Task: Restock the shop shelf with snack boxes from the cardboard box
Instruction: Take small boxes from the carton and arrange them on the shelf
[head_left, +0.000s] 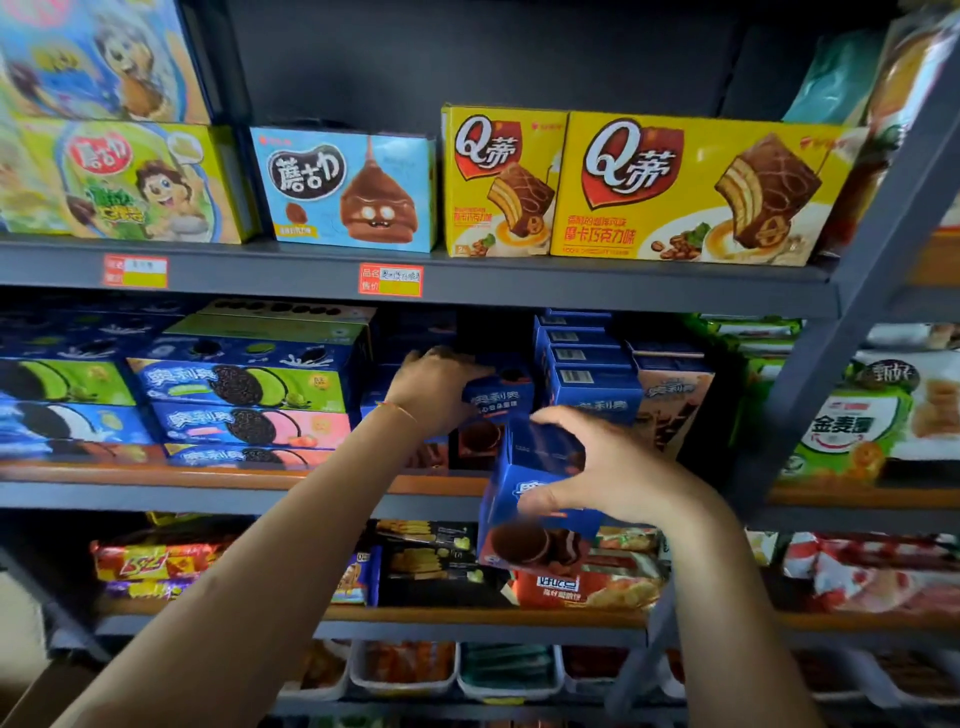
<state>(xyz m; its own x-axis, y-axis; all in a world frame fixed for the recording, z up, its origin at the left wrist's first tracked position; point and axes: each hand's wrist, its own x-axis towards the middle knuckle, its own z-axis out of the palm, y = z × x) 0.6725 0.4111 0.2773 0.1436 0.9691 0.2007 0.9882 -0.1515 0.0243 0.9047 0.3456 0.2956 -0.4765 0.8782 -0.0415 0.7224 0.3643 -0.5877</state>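
Snack boxes fill the shop shelf (249, 470) that both hands reach toward; its middle tier is the one being stocked. Left of the left hand lie flat stacks of cookie boxes (244, 387), and beyond the right hand stand upright blue boxes (587, 374). The right hand (618, 467) grips a blue cookie box (535, 499) just in front of the shelf edge, fingers curled over its top and thumb on its face. The left hand (436, 387) grips another blue box (498, 397) already inside the gap. This looks like the placing step: seat the left box, then slide the held one in beside it, which calls for keeping it upright. The gap's depth is dark and unreadable, the left fingertips are hidden, and the cardboard box is out of view.
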